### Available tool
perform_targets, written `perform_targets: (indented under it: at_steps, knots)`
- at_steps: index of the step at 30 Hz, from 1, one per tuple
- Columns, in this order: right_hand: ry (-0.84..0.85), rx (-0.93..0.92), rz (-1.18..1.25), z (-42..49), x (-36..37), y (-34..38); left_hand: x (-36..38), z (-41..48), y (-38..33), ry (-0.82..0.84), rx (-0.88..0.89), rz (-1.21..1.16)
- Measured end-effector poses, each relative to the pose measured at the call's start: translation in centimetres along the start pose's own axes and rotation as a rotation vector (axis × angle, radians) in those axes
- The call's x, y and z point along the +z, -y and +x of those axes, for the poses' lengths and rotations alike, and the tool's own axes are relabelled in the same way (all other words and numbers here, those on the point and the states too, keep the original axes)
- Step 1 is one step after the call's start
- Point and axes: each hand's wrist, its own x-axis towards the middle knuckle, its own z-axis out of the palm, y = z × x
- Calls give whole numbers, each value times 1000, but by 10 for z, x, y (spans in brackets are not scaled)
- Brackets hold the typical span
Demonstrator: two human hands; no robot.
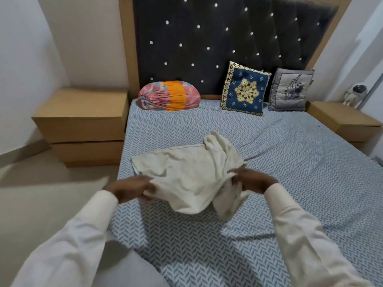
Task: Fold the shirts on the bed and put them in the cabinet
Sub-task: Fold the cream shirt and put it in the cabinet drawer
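Two hands: both on the same cream shirt (186,172), one at each side of its near edge, so it's stretched out between them.
Left hand: the left hand (129,188) has its fingers curled round a bunched bit of the shirt's left edge. It's a little blurry, but it's definitely gripping.
Right hand: the right hand (253,181) has fingers and thumb pinched on the fabric at the right side, with a loose fold hanging down just under it.
Shirt: sits mid-bed, closer to the near-left side. The far part is crumpled on the sheet, and the near part is held up off it and droops in the middle.
Bed: the bed (300,183) has a blue-and-white herringbone sheet with a few creases.
Sleeves: pale long sleeves (72,235) on both arms.
Up top: a pink and orange bolster (169,95), a blue cushion (245,91) and a grey cushion (290,90) lean on the dark studded headboard (217,38), well apart from the shirt.
Sides: a wooden nightstand (83,119) on the left and another nightstand (344,121) on the right, with a small white figure (354,96) standing on it.
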Motion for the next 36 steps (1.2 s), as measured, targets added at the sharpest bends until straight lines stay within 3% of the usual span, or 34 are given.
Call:
perform_targets:
  at_steps: [3, 6, 8, 10, 14, 18, 20, 22, 24, 27, 29, 32, 36]
  knots:
    - [57, -258, 311, -35, -6, 58, 3, -19, -51, 118, 184, -236]
    - [-12, -481, 439, -58, -25, 97, -2, -45, -90, 65, 362, -399]
    - [-190, -613, 452, -63, -42, 111, -17, -44, -101, -71, 396, -501]
    - [-327, -682, 289, -65, -51, 127, -40, -32, -100, -135, 380, -594]
    - [-427, -445, 236, -26, -69, 158, -69, 3, -106, -389, 363, -553]
    - [-432, -421, 631, 30, -91, 152, -89, 50, -111, -456, 379, -785]
    - [-599, -334, 702, 52, -102, 127, -101, 72, -94, -529, 374, -765]
    - [-740, -193, 591, 70, -103, 87, -99, 87, -61, -680, 298, -673]
    - [-750, -51, 522, 86, -86, 38, -87, 106, -17, -670, 177, -498]
    - [-550, 270, 341, 92, -36, -32, -63, 133, 60, -553, -149, -72]
    - [-404, 450, 301, 98, 3, -79, -46, 144, 98, -477, -244, 179]
    - [-426, 552, 161, 112, 48, -134, -20, 152, 118, -503, -270, 453]
    - [-514, 602, -102, 123, 63, -149, 15, 157, 121, -512, -363, 484]
